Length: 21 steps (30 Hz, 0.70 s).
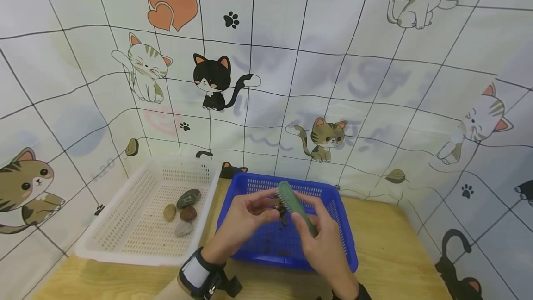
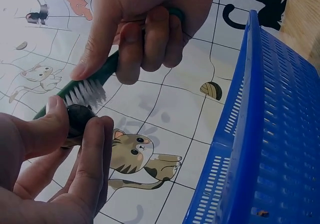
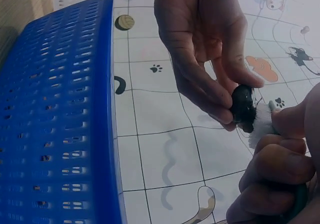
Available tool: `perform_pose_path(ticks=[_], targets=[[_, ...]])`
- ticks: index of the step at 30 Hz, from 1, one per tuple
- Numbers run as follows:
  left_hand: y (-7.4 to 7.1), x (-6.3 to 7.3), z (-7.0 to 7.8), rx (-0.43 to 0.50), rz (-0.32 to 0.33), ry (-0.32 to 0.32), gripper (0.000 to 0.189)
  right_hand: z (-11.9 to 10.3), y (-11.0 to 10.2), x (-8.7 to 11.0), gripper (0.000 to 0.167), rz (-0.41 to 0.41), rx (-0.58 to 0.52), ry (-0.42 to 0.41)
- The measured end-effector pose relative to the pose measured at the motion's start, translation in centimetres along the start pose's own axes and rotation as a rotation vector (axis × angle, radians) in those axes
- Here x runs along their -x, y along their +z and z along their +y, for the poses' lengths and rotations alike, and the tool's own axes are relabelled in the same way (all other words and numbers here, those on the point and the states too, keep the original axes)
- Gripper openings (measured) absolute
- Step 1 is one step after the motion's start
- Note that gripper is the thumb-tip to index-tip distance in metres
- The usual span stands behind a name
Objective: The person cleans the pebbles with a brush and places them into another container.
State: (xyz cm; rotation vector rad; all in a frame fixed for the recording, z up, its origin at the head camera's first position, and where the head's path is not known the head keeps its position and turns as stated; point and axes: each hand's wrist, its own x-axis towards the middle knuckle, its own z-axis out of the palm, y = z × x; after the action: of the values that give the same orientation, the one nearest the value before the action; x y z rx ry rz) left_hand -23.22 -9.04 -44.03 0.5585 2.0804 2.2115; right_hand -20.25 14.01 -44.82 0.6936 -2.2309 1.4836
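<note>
Above the blue basket [image 1: 351,249], my left hand [image 1: 245,219] pinches a small, dark, shiny stone [image 3: 243,104] between thumb and fingertips. My right hand [image 1: 325,242] grips a green-handled brush [image 1: 293,202], its thumb laid along the back and the other fingers curled round the handle. White bristles [image 2: 90,94] touch the stone's surface in both wrist views. From the head camera, the stone is mostly hidden by fingers and brush. Dark brown bits [image 1: 283,253] lie on the floor of the blue basket.
To the left stands a white basket [image 1: 104,257] with several stones: a dark green one [image 1: 189,198], a reddish-brown one [image 1: 188,214], a yellowish one [image 1: 169,212] and a pale grey one [image 1: 183,229]. Both baskets rest on a wooden table [image 1: 379,240], before a cat-print cloth [image 1: 270,82].
</note>
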Motion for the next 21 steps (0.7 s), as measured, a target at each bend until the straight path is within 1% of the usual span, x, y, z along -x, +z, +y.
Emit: perform_pose_path(ticks=[2,6,8,10,12,16,18,21], targets=[[-0.05,-0.08,-0.05,0.018,0.015,-0.002,0.057,0.09,-0.13,-0.05,0.047,-0.007,-0.004,0.001],[-0.25,-0.37,-0.17,0.059,0.076,-0.009,0.057,0.11,0.01,-0.05,0.045,-0.03,-0.04,0.025],[-0.3,-0.49,-0.21,0.062,0.109,-0.015,0.056,0.1,0.22,-0.03,0.044,-0.044,-0.061,0.033],[-0.25,-0.57,-0.26,0.049,0.125,-0.021,0.056,0.13,0.43,0.02,0.043,-0.055,-0.067,0.025],[-0.11,-0.61,-0.35,0.031,0.117,-0.03,0.055,0.16,0.57,0.07,0.043,-0.063,-0.064,0.012],[0.23,-0.56,-0.52,0.002,0.071,-0.044,0.056,0.3,0.44,0.02,0.044,-0.046,-0.037,0.034],[0.3,-0.49,-0.53,0.007,0.055,-0.042,0.056,0.37,0.22,-0.1,0.044,-0.024,-0.023,0.06],[0.23,-0.4,-0.45,0.023,0.055,-0.038,0.056,0.38,-0.13,-0.25,0.043,-0.008,-0.018,0.082]])
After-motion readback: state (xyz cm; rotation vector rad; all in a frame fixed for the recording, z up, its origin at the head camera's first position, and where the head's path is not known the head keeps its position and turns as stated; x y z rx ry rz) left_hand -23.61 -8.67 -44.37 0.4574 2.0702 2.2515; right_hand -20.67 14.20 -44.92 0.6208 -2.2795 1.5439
